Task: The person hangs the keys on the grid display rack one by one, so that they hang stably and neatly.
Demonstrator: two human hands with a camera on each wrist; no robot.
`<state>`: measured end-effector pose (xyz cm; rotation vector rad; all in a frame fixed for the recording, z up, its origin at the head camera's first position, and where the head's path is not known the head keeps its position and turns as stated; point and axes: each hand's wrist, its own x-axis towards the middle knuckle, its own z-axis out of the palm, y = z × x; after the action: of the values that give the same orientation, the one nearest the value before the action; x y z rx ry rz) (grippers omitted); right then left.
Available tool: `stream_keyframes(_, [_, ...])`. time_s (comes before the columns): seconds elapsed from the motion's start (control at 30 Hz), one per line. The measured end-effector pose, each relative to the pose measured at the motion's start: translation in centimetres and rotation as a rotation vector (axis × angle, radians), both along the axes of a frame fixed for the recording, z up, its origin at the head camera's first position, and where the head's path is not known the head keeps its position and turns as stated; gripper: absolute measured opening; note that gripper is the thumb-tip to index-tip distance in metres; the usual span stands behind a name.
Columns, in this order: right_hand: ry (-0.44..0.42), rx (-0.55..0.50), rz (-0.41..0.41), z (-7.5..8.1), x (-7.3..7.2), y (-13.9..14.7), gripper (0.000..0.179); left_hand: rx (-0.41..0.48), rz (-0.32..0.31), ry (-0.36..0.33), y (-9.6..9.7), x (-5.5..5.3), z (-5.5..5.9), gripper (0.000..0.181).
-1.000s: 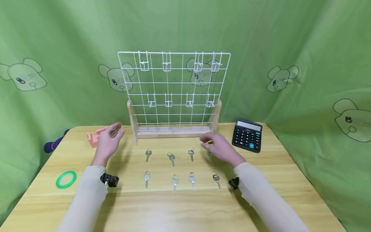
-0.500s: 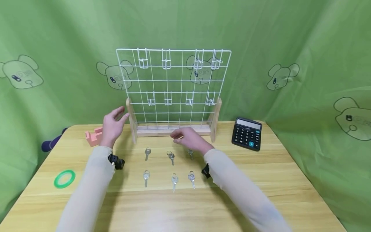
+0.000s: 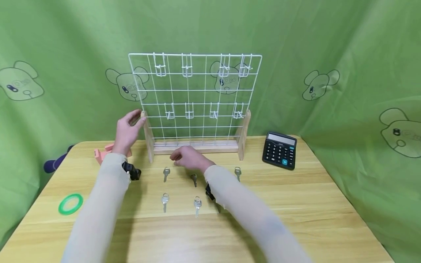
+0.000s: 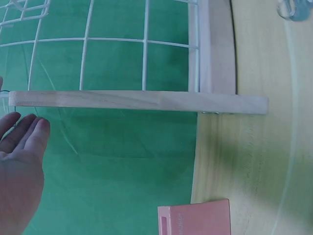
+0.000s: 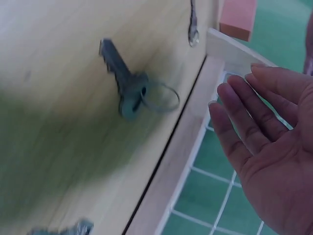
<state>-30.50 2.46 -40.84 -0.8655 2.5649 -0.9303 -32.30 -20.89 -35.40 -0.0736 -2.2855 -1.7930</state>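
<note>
A silver, ringed metal key [image 3: 194, 179] lies on the pale wood counter [image 3: 296, 208], lengthwise toward the white wire-grid rack [image 3: 217, 148], right of and nearer me than my right hand's empty, extended fingers [image 5: 247, 120]; my left hand [image 3: 126, 132], loose-fingered, is farther off, by the rack's wooden post [image 3: 149, 142]

Light wood-grain counter [image 3: 158, 237]. Metal keys [image 3: 197, 204] with rings, spaced apart mid-surface; white wire rack [image 3: 213, 148] upright behind them on wooden feet; black calculator [image 3: 279, 150] right; green ring [image 3: 61, 207] left; pink block [image 4: 200, 219] back left.
</note>
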Motion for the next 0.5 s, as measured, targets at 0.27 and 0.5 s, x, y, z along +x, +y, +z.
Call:
stream_keyframes(0.27, [0.064,0.117,0.045,-1.4,-1.1,-2.9,0.022,0.012,0.003,0.002,0.0,-0.6,0.2,0.051])
stream_keyframes(0.5, [0.127,0.233,0.045,-2.6,-2.0,-4.0,0.019,0.012,0.010,-0.015,0.0,-0.8,0.2,0.046])
